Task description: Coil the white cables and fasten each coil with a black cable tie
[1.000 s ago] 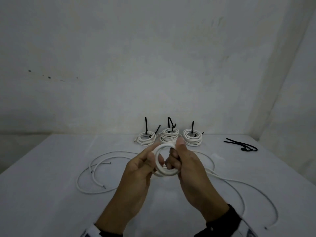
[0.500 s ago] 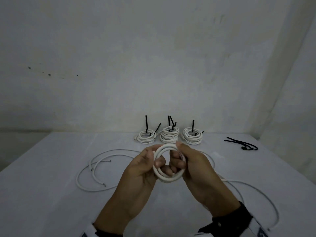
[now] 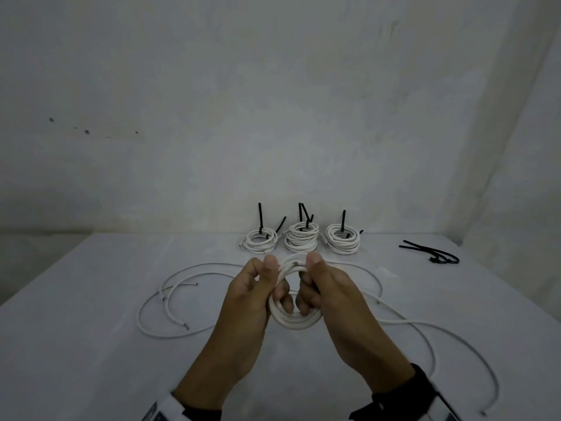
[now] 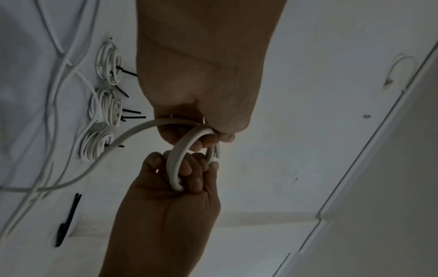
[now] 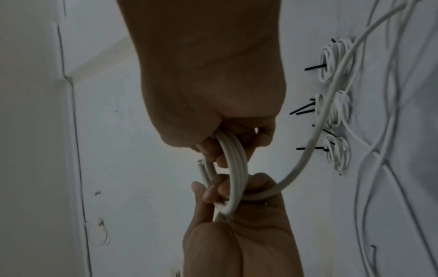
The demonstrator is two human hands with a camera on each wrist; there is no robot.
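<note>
Both your left hand (image 3: pixel 252 302) and right hand (image 3: pixel 331 296) have fingers curled round the coil (image 3: pixel 293 322), opposite sides, presumably keeping turns together pending a loose tie (image 3: pixel 431 253).

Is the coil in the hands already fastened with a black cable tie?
No: the coil held by the left hand and right hand is bare white cable, and the spare black cable ties lie on the table.
</note>
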